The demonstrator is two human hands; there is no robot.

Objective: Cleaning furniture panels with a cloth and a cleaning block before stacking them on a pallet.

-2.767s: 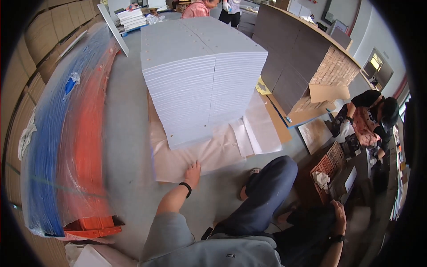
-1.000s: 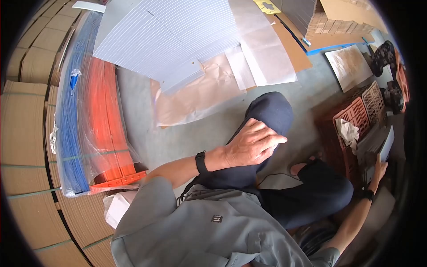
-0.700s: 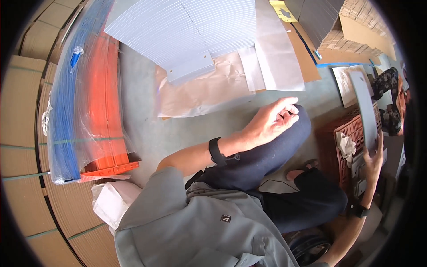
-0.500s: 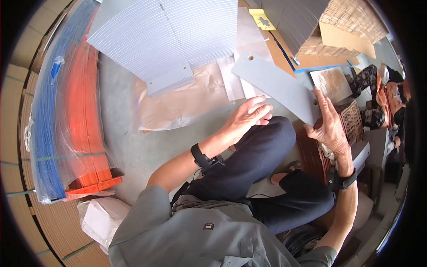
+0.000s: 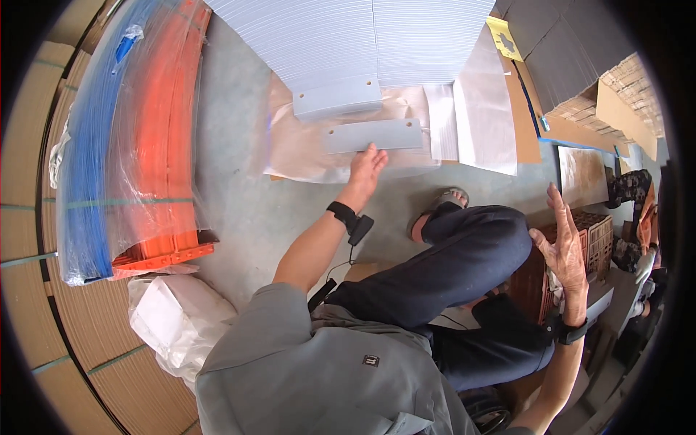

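Note:
A flat grey plate [image 5: 383, 136] with a hole near each end lies level over the brown paper, in front of a tall stack of similar pale plates [image 5: 319, 54]. My left hand [image 5: 367, 172] reaches forward and grips the plate's near edge at about the middle. The fingertips show at that edge; their grip on the underside is hidden. To the right, my right hand [image 5: 564, 250] is raised beside my knee, fingers spread, holding nothing. A shorter front pile [image 5: 337, 101] with two holes in its top plate stands just beyond the held plate.
Plastic-wrapped blue strips [image 5: 98, 159] and orange beams [image 5: 163, 145] stand at left, beside banded cardboard [image 5: 29, 217]. A white bag [image 5: 170, 319] sits near my left side. At right are brown crates [image 5: 594, 235], a grey block [image 5: 573, 43] and another person's gloved hand [image 5: 644, 267].
The plate has passed from my right hand to my left and moved forward and left toward the stack. My right hand has let go and opened. The view has shifted left.

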